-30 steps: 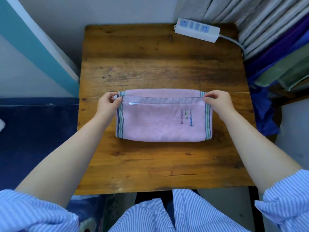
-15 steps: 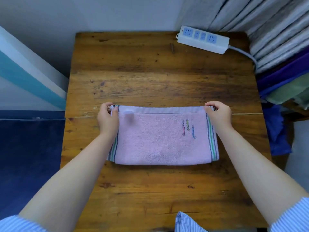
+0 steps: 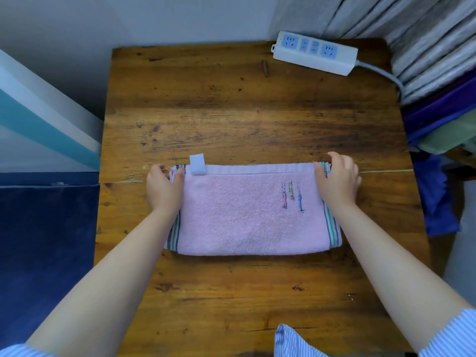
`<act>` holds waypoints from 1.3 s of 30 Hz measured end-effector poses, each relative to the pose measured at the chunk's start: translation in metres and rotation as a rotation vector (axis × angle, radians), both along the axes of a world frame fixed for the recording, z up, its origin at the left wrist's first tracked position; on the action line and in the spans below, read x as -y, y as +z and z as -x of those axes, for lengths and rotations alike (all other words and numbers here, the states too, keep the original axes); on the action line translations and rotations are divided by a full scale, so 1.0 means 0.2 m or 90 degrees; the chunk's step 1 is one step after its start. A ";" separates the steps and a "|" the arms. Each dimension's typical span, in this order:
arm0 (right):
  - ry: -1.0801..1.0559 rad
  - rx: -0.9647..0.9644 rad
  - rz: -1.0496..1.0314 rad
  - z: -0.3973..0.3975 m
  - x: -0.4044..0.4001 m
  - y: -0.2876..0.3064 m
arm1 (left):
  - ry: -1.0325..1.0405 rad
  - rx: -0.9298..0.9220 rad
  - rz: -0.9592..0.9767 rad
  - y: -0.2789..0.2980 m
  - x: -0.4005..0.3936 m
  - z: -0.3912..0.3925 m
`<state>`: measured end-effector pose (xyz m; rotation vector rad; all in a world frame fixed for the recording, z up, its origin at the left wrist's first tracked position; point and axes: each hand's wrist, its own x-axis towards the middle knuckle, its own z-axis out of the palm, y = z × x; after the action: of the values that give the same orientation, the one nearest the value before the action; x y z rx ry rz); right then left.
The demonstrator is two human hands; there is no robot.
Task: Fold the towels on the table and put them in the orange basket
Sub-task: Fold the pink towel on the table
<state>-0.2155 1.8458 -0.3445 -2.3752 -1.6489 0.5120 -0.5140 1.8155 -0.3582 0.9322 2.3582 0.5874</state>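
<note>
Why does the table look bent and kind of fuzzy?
Head view: the wide lens bows the wooden table edges outward; the picture is slightly soft, so the pink towel stitching blurs; light is even, only faint shadows under the forearms, no glare.

pink towel (image 3: 247, 217) w/ striped ends, folded flat, mid-table, white tag at far edge

Pink towel (image 3: 247, 215) laid folded at frame centre on wooden table (image 3: 231, 112); far corners pinched by left hand (image 3: 164, 188) and right hand (image 3: 337, 180). Power strip (image 3: 315, 52) seen upper right.
</note>
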 end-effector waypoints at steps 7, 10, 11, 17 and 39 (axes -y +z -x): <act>-0.033 -0.003 0.068 0.02 0.33 0.07 | -0.115 -0.052 0.064 0.03 0.33 -0.02; -0.026 0.022 0.155 0.00 0.44 0.06 | -0.172 -0.064 0.085 0.04 0.43 0.02; -0.020 0.024 0.154 0.00 0.46 0.06 | -0.186 -0.064 0.095 0.04 0.45 0.03; -0.054 -0.016 0.143 -0.02 0.52 0.06 | -0.162 0.037 0.093 0.08 0.55 0.02; 0.033 0.161 0.095 -0.10 0.61 -0.03 | -0.279 -0.290 0.163 0.03 0.57 -0.04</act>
<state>-0.1964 1.7242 -0.3504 -2.6035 -1.8394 0.3667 -0.5065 1.7016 -0.3531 1.5210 2.4065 -0.1119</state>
